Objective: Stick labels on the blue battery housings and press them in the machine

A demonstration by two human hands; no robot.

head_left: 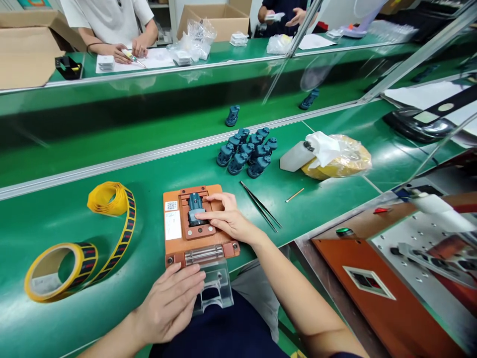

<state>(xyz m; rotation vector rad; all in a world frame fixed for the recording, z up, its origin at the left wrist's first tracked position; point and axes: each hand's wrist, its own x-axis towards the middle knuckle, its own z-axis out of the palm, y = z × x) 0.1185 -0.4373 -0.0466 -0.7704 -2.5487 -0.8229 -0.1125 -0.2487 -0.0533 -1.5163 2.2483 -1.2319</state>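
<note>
A dark teal plastic housing [195, 203] lies in the recess of an orange-brown fixture [173, 246]. My right hand [231, 219] reaches in from the right, its fingers apart. One fingertip presses on the grey lower part of the housing, and another touches the recess edge. My left hand [169, 301] lies flat with fingers stretched over the fixture's near edge and the hinged clear plastic cover [222, 283]. That cover is swung down toward my body, partly hidden by my left fingers. Beyond the fixture stands a group of several similar teal housings [246, 151].
Black tweezers [261, 206] and a cotton swab [294, 195] lie right of the fixture. A yellow label roll [61, 273] trails its strip on the left. A white bottle [297, 156] stands behind. Two housings sit on the green conveyor [167, 124]; co-workers sit beyond it.
</note>
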